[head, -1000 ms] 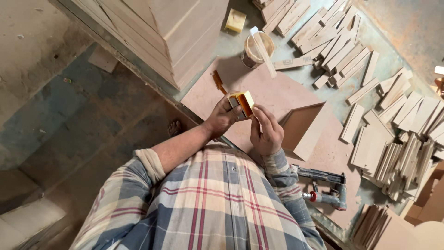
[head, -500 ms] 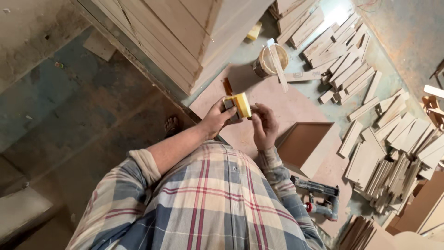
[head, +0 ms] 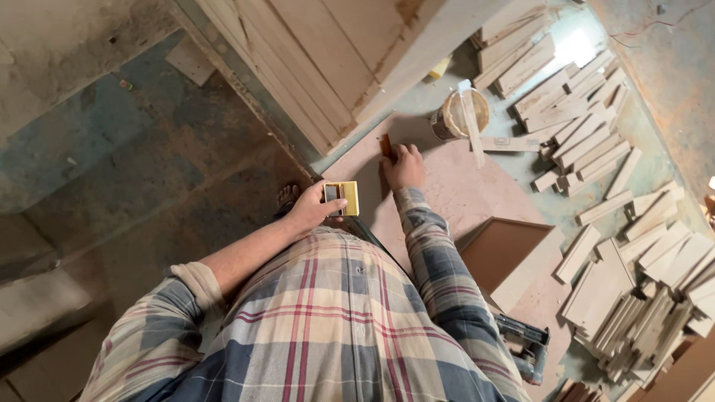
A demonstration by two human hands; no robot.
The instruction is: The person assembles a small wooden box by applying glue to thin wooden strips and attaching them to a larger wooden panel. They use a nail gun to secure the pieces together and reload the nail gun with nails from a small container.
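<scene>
Holding: the left hand (head: 309, 210), at the centre of the frame, is closed around a small yellow rectangular box (head: 342, 198), thumb on its near face and fingers behind it; the box sits just above the plaid shirt.
Reaching: the right hand (head: 404, 165) is stretched out just above centre, palm down and fingers loosely curled, on a flat pinkish-brown board (head: 477, 186); its fingertips touch a small orange-brown object (head: 386, 144) at the board's upper edge, and I cannot tell whether they grip it.
Box and right hand: near each other but apart, the box to the left of the forearm.
Beside the board: a round tub of pale paste (head: 459, 116) stands at the upper centre, with a flat white stick (head: 471, 123) lying across its rim.
Upper middle: a tall stack of light wooden panels (head: 328, 56) leans over the board.
Right side: many short pale wooden slats (head: 596, 149) lie scattered and piled on the floor.
Lower right: a dark nail gun (head: 527, 346) lies beside the shirt, next to a brown framed panel (head: 506, 253).
</scene>
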